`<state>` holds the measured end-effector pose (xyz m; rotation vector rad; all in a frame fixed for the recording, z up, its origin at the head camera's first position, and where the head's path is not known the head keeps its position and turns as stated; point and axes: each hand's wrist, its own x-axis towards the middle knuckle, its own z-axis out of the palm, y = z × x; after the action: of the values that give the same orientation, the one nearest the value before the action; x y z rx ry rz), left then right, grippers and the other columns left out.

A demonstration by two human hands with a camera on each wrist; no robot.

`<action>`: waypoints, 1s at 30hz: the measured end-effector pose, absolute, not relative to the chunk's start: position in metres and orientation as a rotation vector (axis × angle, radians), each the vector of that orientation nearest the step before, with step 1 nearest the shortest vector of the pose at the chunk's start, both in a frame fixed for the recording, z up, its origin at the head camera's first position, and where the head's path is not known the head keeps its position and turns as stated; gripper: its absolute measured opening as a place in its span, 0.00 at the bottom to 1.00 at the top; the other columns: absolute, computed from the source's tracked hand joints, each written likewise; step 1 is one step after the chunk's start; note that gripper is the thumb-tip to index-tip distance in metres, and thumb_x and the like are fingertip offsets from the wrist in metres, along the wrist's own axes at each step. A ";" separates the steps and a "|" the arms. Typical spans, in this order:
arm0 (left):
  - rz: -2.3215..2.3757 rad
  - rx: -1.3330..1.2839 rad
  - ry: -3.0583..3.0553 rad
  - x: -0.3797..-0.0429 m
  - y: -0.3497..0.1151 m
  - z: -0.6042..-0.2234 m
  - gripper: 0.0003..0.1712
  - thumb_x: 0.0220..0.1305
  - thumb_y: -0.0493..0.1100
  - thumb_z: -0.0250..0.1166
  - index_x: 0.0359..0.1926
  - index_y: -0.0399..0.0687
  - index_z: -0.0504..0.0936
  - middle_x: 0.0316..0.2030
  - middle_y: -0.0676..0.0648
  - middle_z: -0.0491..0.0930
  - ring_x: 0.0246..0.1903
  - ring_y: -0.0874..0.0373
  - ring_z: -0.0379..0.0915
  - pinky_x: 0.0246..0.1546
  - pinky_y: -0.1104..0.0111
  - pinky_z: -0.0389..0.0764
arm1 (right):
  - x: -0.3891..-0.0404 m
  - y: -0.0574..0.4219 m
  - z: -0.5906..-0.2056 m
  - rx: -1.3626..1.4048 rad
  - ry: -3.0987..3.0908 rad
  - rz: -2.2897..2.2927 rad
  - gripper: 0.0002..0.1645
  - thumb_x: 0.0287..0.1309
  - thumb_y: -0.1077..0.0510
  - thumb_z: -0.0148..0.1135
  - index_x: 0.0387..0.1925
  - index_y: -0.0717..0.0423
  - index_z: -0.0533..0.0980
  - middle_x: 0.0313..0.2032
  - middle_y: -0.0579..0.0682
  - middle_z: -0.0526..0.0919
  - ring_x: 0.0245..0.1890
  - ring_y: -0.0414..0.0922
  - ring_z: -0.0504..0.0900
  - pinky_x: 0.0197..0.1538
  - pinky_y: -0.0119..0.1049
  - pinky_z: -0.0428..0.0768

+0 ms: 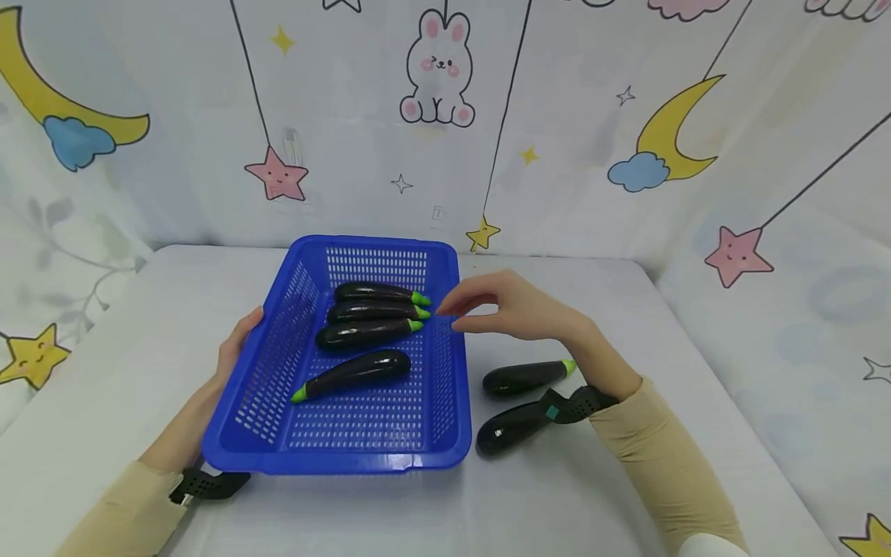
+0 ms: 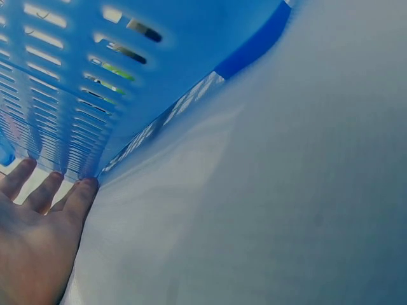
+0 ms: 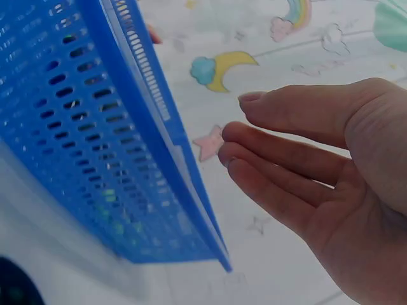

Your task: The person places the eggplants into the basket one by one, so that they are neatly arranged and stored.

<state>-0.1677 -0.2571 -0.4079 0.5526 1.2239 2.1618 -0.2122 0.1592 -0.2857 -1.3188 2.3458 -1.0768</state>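
My left hand is at the outer left side of a blue plastic basket. In the left wrist view its fingers extend to the slotted wall. Inside the basket lie several dark eggplants with green stem ends. Three, including the middle eggplant, lie close together with stems to the right; a nearer eggplant points its stem to the lower left. Over the right rim is my right hand, fingers loosely bent and holding nothing. In the right wrist view a gap shows between its thumb and fingers.
Two more eggplants are on the white table to the right of the basket: one eggplant behind, the other eggplant nearer and partly covered by the black wrist strap. A patterned curtain hangs behind the table.
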 end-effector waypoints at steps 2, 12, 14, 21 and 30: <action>2.146 0.552 1.267 -0.168 -0.257 -0.407 0.31 0.74 0.62 0.26 0.72 0.64 0.56 0.56 0.54 0.72 0.52 0.62 0.72 0.51 0.69 0.78 | -0.210 0.172 -0.288 -1.276 2.371 -1.103 0.16 0.65 0.59 0.65 0.54 0.54 0.81 0.50 0.45 0.85 0.51 0.41 0.83 0.56 0.41 0.82; 2.149 0.610 1.099 -0.168 -0.258 -0.408 0.33 0.75 0.62 0.23 0.72 0.62 0.59 0.55 0.50 0.73 0.51 0.59 0.74 0.50 0.67 0.80 | -0.202 0.224 -0.306 -1.081 2.488 -1.066 0.15 0.65 0.56 0.66 0.53 0.46 0.82 0.50 0.42 0.85 0.53 0.44 0.83 0.58 0.39 0.80; 2.154 0.622 1.075 -0.169 -0.258 -0.408 0.34 0.75 0.61 0.23 0.72 0.61 0.60 0.54 0.50 0.74 0.51 0.59 0.75 0.49 0.67 0.81 | -0.201 0.232 -0.311 -1.060 2.491 -1.058 0.15 0.64 0.56 0.67 0.52 0.46 0.82 0.49 0.42 0.85 0.53 0.46 0.83 0.58 0.39 0.80; 2.158 0.609 0.958 -0.172 -0.258 -0.409 0.35 0.75 0.62 0.25 0.71 0.57 0.64 0.53 0.49 0.77 0.49 0.57 0.77 0.48 0.67 0.82 | -0.199 0.257 -0.330 -0.963 2.490 -1.040 0.18 0.61 0.53 0.70 0.53 0.45 0.81 0.50 0.44 0.85 0.54 0.52 0.82 0.59 0.40 0.80; 2.173 0.585 1.001 -0.171 -0.259 -0.411 0.34 0.75 0.62 0.25 0.71 0.58 0.64 0.54 0.49 0.77 0.50 0.58 0.77 0.48 0.68 0.81 | -0.209 0.279 -0.357 -0.910 2.382 -1.094 0.23 0.61 0.55 0.71 0.56 0.56 0.80 0.53 0.55 0.84 0.56 0.55 0.82 0.60 0.48 0.78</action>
<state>-0.1711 -0.2586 -0.4107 0.5851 1.0006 2.1734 -0.2088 0.2794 -0.3567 -0.9099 2.3820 -1.0938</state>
